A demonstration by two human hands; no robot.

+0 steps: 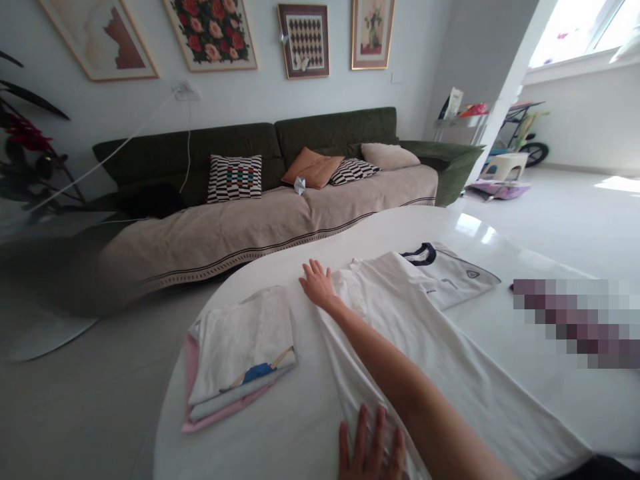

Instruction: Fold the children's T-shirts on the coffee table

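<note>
A white garment (430,347) lies spread lengthwise on the white round table (300,427). My right arm reaches across it, and my right hand (316,285) lies flat with fingers stretched out on the garment's far left corner. My left hand (373,448) rests palm down, fingers spread, on the garment's near edge at the bottom of the view. Neither hand holds anything. Under the garment's far end lies a white shirt with a navy collar (453,275).
A stack of folded clothes (239,357), white on pink, sits on the table's left side. Beyond the table stands a dark green sofa (240,143) with a beige cover and several cushions. A plant (25,143) stands at the far left. A pixelated patch covers the right.
</note>
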